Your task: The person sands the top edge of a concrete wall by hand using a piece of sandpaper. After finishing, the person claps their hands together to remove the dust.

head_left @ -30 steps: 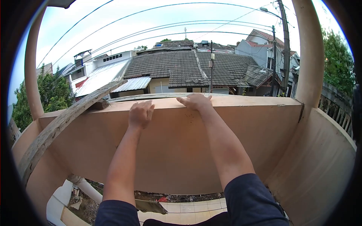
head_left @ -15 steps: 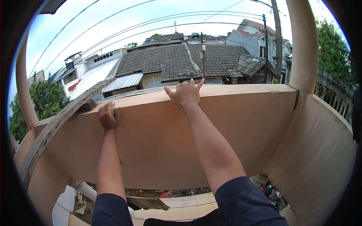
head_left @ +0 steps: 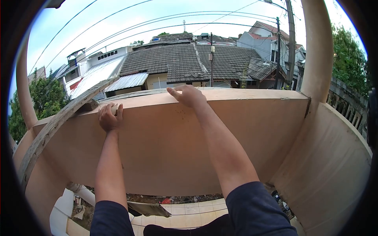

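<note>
A peach-painted wall (head_left: 165, 157) with a flat top ledge (head_left: 252, 94) spans the view in front of me. My left hand (head_left: 110, 119) is at the ledge's front edge on the left, its fingers bent around a small pale object (head_left: 114, 109) that shows between thumb and fingers; its kind is unclear. Farther right, my right hand (head_left: 187, 95) rests at the ledge with thumb and a finger stretched leftward and apart. Its other fingers are mostly hidden behind the hand, and I see nothing held there. Small dark specks mark the wall below it.
A weathered curved beam (head_left: 59, 124) crosses the left side, near a dark block (head_left: 87, 105) on the ledge. Round columns (head_left: 318, 51) rise at both sides. Far below lie a tiled floor (head_left: 197, 216) and a hanging cloth (head_left: 149, 209). Tiled roofs (head_left: 157, 61) stand beyond.
My right hand's fingers, spread upward before, have drawn in and turned leftward. My left hand stays at the ledge around the pale object; the view has shifted slightly.
</note>
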A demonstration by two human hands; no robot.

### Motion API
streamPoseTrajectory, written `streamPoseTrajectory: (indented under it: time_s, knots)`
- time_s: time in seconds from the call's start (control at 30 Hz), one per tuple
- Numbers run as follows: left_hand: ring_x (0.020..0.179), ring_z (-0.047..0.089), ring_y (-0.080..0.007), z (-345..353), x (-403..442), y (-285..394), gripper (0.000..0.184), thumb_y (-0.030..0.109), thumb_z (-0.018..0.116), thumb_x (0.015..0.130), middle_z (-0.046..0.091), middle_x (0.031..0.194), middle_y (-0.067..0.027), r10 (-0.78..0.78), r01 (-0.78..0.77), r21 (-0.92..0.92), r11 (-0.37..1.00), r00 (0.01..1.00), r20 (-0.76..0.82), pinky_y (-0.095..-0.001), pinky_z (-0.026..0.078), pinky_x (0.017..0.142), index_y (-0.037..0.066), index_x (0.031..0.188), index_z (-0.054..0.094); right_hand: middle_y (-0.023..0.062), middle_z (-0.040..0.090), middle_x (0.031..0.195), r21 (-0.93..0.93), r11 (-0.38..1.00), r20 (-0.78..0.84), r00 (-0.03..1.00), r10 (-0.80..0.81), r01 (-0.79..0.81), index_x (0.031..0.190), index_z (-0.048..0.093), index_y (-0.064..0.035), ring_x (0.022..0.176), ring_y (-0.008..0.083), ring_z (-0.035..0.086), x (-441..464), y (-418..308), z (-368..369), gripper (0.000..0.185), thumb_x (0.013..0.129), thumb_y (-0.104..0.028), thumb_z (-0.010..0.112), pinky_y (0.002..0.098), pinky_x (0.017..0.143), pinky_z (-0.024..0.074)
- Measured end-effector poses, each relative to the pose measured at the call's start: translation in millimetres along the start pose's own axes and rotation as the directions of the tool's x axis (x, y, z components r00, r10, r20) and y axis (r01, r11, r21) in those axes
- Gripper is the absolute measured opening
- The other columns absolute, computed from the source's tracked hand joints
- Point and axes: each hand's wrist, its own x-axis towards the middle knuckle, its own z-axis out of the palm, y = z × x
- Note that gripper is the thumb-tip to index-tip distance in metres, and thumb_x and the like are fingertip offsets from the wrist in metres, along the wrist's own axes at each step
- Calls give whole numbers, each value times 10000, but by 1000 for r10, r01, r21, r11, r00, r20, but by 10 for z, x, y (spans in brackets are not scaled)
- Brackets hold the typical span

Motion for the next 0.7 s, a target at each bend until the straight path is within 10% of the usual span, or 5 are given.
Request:
streamPoseTrajectory:
  time_s: [0.07,0.13,0.33,0.7]
  knots:
    - [1119,676,-363,3,37,-20,531,617,669,942,755,1086,-136,-7,7,-4,1000,1000,19,-514,422,1133,99,1023,754,99,710,1371,-4,994,-128,986,-108,109,1329,754,-177,1432,329,534,-52,50,56,791,1001,-789,374,669,1259,230]
    - [1084,680,-370,70,17,-74,557,636,666,935,753,1061,-139,93,-93,48,995,996,-4,-503,484,1040,93,1029,751,128,720,1348,-484,874,-207,977,-60,-49,1313,764,-151,1485,339,478,-117,-7,79,792,1007,-767,370,678,1281,141]
    - [1035,701,-341,-61,-71,560,642,716,627,918,756,1008,-107,322,-318,-109,942,947,21,-498,507,970,99,1044,747,96,664,1443,-502,846,-476,874,-95,-181,1501,613,-167,1543,319,400,-135,7,249,826,1011,-775,342,654,1300,-7]
    - [969,713,-320,122,-358,2261,568,590,609,974,762,1028,-110,444,-365,-450,815,892,81,-479,519,914,65,1147,739,63,559,1575,-377,921,-489,866,-108,-98,1647,393,-207,1590,318,317,19,157,273,654,1116,-566,267,611,1317,73]
